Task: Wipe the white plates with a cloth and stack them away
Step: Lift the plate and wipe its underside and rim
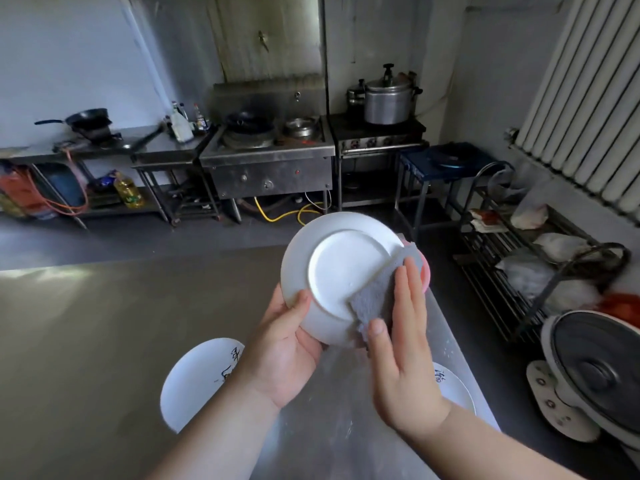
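The white plate (343, 268) hangs above the desk (104, 323), underside showing. The left hand (280, 344) has its grip pinching the lower rim; the right hand (401, 344) presses the cloth (377, 292) flat, fingers straight. Stiff, slick, breakable, I'd guess: hold the rim, thumb over.

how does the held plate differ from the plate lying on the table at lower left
The held plate is tilted in the air, gripped by the left hand; the table plate lies flat on the table. The held plate shows its plain underside; the table plate is face up with black brush marks. The right hand presses a grey cloth on the held plate, not the table plate. Both are round and white.
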Available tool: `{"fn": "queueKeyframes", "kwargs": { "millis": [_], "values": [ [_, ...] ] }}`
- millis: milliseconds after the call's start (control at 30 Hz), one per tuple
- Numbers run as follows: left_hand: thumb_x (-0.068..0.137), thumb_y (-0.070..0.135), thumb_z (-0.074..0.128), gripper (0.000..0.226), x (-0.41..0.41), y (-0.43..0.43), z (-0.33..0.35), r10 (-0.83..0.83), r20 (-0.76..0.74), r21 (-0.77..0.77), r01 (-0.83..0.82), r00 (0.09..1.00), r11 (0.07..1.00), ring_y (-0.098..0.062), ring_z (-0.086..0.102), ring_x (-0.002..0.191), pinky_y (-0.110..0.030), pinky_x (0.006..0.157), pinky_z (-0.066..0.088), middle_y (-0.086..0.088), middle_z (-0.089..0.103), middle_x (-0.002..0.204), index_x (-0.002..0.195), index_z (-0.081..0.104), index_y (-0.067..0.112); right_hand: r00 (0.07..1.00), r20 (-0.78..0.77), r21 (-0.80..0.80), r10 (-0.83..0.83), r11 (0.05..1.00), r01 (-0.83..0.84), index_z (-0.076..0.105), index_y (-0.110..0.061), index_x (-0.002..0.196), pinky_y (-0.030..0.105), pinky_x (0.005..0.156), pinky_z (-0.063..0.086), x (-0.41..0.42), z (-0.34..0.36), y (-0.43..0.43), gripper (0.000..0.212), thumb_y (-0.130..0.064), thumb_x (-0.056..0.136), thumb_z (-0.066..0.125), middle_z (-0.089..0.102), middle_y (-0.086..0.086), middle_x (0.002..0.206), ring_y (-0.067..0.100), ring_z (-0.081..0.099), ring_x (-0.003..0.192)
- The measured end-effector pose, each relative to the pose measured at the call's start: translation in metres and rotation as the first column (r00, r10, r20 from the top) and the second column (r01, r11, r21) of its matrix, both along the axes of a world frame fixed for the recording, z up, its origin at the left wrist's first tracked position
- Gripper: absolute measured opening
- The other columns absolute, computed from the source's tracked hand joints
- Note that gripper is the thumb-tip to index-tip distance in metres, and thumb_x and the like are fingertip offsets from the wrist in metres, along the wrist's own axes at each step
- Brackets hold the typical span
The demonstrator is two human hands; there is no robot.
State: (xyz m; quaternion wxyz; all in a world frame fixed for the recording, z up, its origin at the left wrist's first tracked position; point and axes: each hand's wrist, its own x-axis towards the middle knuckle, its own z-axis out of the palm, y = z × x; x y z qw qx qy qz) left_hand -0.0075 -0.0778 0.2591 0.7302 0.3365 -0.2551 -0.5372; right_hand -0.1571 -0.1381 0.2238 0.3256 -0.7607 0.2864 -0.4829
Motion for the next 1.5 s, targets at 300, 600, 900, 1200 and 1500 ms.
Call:
{"fn": "queueKeyframes", "kwargs": {
  "millis": [300, 600, 900, 1200, 1500],
  "values": [
    [0.099, 0.014, 0.05, 0.041, 0.03, 0.004, 0.018, -0.038, -0.028, 0.105, 0.041, 0.999, 0.994, -0.028, 0.069, 0.12, -0.042, 0.094, 0.061, -0.016, 0.066, 0.14, 0.135, 0.07, 0.017, 0.972, -0.104, -0.111, 0.211, 0.969, -0.222, 0.055, -0.007, 0.149, 0.052, 0.122, 0.035, -0.016, 0.057, -0.086, 0.06, -0.049, 0.108, 0.041, 0.049, 0.001, 0.16, 0.015, 0.042, 0.15],
    [0.101, 0.015, 0.046, 0.043, 0.022, 0.008, 0.01, 0.061, -0.075, 0.057, -0.057, 0.995, 0.997, -0.026, 0.072, 0.114, -0.045, 0.082, 0.063, -0.011, 0.07, 0.135, 0.142, 0.06, 0.019, 0.942, -0.307, -0.161, 0.135, 0.968, -0.191, 0.015, -0.005, 0.166, 0.029, 0.13, 0.007, -0.013, 0.03, -0.044, 0.086, -0.066, 0.106, 0.031, 0.007, 0.001, 0.176, 0.011, 0.004, 0.162],
    [0.101, 0.013, 0.053, 0.05, -0.005, 0.005, 0.009, 0.021, -0.078, -0.006, -0.022, 0.997, 1.0, -0.037, 0.067, 0.123, -0.052, 0.082, 0.061, -0.02, 0.059, 0.147, 0.15, 0.048, 0.017, 0.998, -0.064, 0.011, 0.012, 1.0, -0.011, 0.011, -0.005, 0.165, 0.028, 0.129, 0.004, -0.002, 0.004, 0.002, 0.083, -0.062, 0.108, 0.027, 0.0, -0.001, 0.176, 0.015, -0.002, 0.162],
    [0.1, 0.013, 0.049, 0.046, 0.021, 0.01, 0.024, -0.062, -0.001, 0.086, 0.062, 0.998, 0.994, -0.025, 0.07, 0.116, -0.038, 0.082, 0.062, -0.012, 0.067, 0.138, 0.144, 0.06, 0.018, 0.967, -0.077, 0.02, 0.244, 0.97, -0.243, 0.061, -0.011, 0.146, 0.048, 0.123, 0.036, -0.019, 0.069, -0.087, 0.053, -0.044, 0.107, 0.045, 0.055, -0.004, 0.155, 0.009, 0.046, 0.147],
    [0.103, 0.013, 0.051, 0.046, 0.009, 0.013, 0.006, 0.102, -0.029, 0.018, -0.101, 0.994, 0.995, -0.03, 0.066, 0.126, -0.049, 0.087, 0.061, -0.014, 0.061, 0.147, 0.148, 0.052, 0.02, 0.918, -0.391, -0.18, 0.068, 0.972, -0.148, -0.002, -0.005, 0.165, 0.064, 0.127, 0.007, -0.011, -0.001, -0.011, 0.084, -0.061, 0.109, 0.024, -0.013, 0.006, 0.175, 0.03, -0.013, 0.161]
  ]
}}
